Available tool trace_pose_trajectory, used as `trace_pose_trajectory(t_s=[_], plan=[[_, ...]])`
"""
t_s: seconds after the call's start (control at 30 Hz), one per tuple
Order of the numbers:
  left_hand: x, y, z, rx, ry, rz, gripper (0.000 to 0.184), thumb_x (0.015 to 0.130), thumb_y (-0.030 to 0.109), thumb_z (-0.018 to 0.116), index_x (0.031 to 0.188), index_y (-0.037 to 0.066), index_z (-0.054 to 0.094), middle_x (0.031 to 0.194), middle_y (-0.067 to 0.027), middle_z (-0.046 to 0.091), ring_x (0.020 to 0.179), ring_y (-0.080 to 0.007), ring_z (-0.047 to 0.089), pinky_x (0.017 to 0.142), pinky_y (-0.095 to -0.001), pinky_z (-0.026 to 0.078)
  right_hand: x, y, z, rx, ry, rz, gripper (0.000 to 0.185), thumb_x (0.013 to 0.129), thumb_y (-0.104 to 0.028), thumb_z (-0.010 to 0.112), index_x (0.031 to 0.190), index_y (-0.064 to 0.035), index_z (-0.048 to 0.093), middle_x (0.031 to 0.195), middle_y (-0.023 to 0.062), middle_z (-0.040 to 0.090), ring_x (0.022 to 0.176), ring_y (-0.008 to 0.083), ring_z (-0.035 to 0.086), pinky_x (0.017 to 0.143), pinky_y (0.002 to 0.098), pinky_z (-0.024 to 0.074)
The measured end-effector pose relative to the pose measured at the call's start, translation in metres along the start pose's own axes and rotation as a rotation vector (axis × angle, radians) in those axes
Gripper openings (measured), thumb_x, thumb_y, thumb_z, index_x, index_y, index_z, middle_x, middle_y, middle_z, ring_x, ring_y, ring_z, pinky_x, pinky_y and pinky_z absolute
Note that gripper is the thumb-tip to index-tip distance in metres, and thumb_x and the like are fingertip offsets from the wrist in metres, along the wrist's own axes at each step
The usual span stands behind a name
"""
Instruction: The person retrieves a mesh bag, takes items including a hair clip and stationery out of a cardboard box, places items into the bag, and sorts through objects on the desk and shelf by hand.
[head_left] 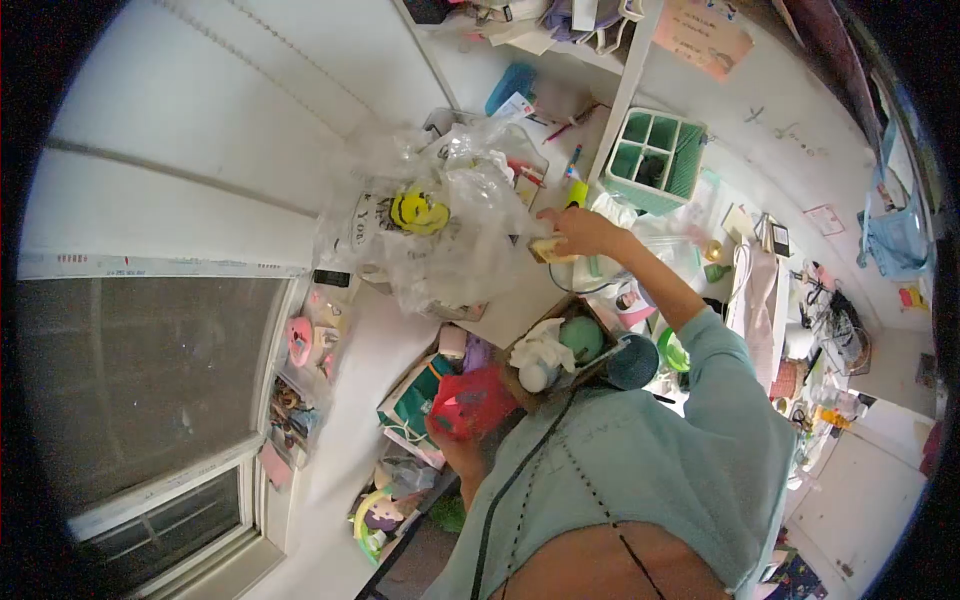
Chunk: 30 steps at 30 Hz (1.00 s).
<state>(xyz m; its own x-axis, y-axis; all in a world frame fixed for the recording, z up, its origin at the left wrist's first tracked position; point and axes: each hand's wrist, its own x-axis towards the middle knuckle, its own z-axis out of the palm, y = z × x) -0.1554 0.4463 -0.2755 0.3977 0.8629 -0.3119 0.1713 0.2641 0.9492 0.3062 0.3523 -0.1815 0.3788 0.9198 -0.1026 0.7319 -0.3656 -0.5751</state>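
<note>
My right hand (583, 236) reaches out over the white desk, its fingers closed around a small yellowish item (552, 250). Beside it lies a large clear plastic bag (470, 235) with a yellow smiley face. Lower down, my left hand (455, 445) holds a red item (472, 402), slightly blurred, next to a dark green bag (420, 395). Between my arms and close to my body sits a box (512, 378) holding a white crumpled item (541, 352) and a round green item (581, 338).
A green divided organizer (655, 160) stands at the desk's back. A dark round container (632, 362) is close to my right sleeve. A window (150, 370) is at the left, with small items along its sill. Clutter fills the right side.
</note>
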Motion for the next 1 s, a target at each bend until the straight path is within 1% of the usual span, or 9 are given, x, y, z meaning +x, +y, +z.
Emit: trace_pose_trajectory(t_s=[0.17, 0.23, 0.3, 0.4, 0.6, 0.67, 0.73, 0.87, 1.0], plan=[[-0.003, 0.012, -0.004, 0.278, 0.112, 0.195, 0.078, 0.071, 0.024, 0.065, 0.127, -0.002, 0.017, 0.124, -0.0191, 0.031, 0.115, -0.0297, 0.033, 0.095, -0.0385, 0.029, 0.064, 0.014, -0.058, -0.144, -0.413, 0.25, 0.033, 0.064, -0.026, 0.061, 0.085, -0.0007, 0.057, 0.072, 0.0194, 0.059, 0.069, 0.0339, 0.058, 0.063, 0.0438, 0.0443], [-0.013, 0.043, 0.017, 0.368, 0.162, 0.288, 0.078, 0.071, 0.022, 0.065, 0.127, -0.002, 0.017, 0.123, -0.0194, 0.032, 0.115, -0.0298, 0.033, 0.095, -0.0382, 0.029, 0.102, 0.056, -0.055, -0.41, 0.004, 0.241, 0.029, 0.066, -0.026, 0.058, 0.075, 0.0019, 0.058, 0.066, 0.0195, 0.058, 0.063, 0.0351, 0.058, 0.061, 0.0451, 0.0442], [-0.017, 0.056, 0.024, 0.429, 0.186, 0.291, 0.078, 0.071, 0.022, 0.065, 0.127, -0.002, 0.017, 0.123, -0.0194, 0.032, 0.115, -0.0297, 0.033, 0.095, -0.0381, 0.029, 0.147, 0.072, -0.052, -0.222, 0.494, 0.3, 0.031, 0.071, -0.026, 0.054, 0.083, 0.0022, 0.056, 0.077, 0.0218, 0.058, 0.072, 0.0363, 0.057, 0.064, 0.0429, 0.0454], [-0.015, 0.063, 0.031, 0.483, 0.193, 0.265, 0.078, 0.071, 0.022, 0.065, 0.127, -0.003, 0.017, 0.123, -0.0194, 0.032, 0.115, -0.0297, 0.033, 0.095, -0.038, 0.029, 0.204, 0.12, -0.035, -0.179, 0.626, 0.389, 0.041, 0.07, -0.031, 0.058, 0.094, 0.0016, 0.054, 0.084, 0.0211, 0.059, 0.078, 0.0364, 0.057, 0.067, 0.0389, 0.0467], [-0.013, 0.067, 0.042, 0.549, 0.187, 0.227, 0.078, 0.071, 0.022, 0.065, 0.127, -0.003, 0.017, 0.123, -0.0193, 0.032, 0.115, -0.0297, 0.034, 0.095, -0.0379, 0.03, 0.249, 0.178, -0.006, 0.704, 0.432, 0.558, 0.079, 0.053, -0.038, 0.075, 0.112, 0.0031, 0.043, 0.103, 0.0167, 0.053, 0.092, 0.0248, 0.053, 0.069, 0.0326, 0.0469], [-0.013, 0.067, 0.044, 0.555, 0.173, 0.213, 0.078, 0.071, 0.022, 0.065, 0.127, -0.003, 0.017, 0.123, -0.0193, 0.032, 0.114, -0.0297, 0.034, 0.095, -0.0378, 0.03, 0.24, 0.177, -0.001, 0.949, 0.501, 0.525, 0.084, 0.054, -0.04, 0.074, 0.116, 0.0033, 0.039, 0.109, 0.0172, 0.05, 0.098, 0.0249, 0.05, 0.072, 0.033, 0.0462], [-0.012, 0.067, 0.047, 0.557, 0.163, 0.205, 0.078, 0.07, 0.023, 0.065, 0.127, -0.003, 0.017, 0.122, -0.0193, 0.033, 0.114, -0.0296, 0.034, 0.095, -0.0378, 0.03, 0.24, 0.166, 0.01, 1.057, 0.824, 0.505, 0.087, 0.056, -0.046, 0.071, 0.12, 0.0028, 0.035, 0.112, 0.0175, 0.048, 0.102, 0.0266, 0.047, 0.078, 0.0344, 0.0443], [-0.01, 0.066, 0.053, 0.564, 0.152, 0.195, 0.079, 0.07, 0.023, 0.065, 0.127, -0.003, 0.017, 0.122, -0.0193, 0.033, 0.114, -0.0296, 0.034, 0.095, -0.0377, 0.03, 0.231, 0.174, -0.011, 0.867, 1.29, 0.532, 0.084, 0.058, -0.044, 0.07, 0.121, -0.0003, 0.035, 0.114, 0.0169, 0.046, 0.105, 0.028, 0.044, 0.081, 0.0378, 0.0401], [-0.007, 0.07, 0.057, 0.572, 0.149, 0.192, 0.079, 0.07, 0.023, 0.065, 0.126, -0.003, 0.017, 0.122, -0.0192, 0.033, 0.114, -0.0296, 0.035, 0.095, -0.0376, 0.03, 0.224, 0.187, -0.027, 0.306, 1.127, 0.626, 0.082, 0.059, -0.043, 0.068, 0.122, -0.0035, 0.034, 0.117, 0.0163, 0.044, 0.108, 0.0295, 0.041, 0.084, 0.0412, 0.0359]])
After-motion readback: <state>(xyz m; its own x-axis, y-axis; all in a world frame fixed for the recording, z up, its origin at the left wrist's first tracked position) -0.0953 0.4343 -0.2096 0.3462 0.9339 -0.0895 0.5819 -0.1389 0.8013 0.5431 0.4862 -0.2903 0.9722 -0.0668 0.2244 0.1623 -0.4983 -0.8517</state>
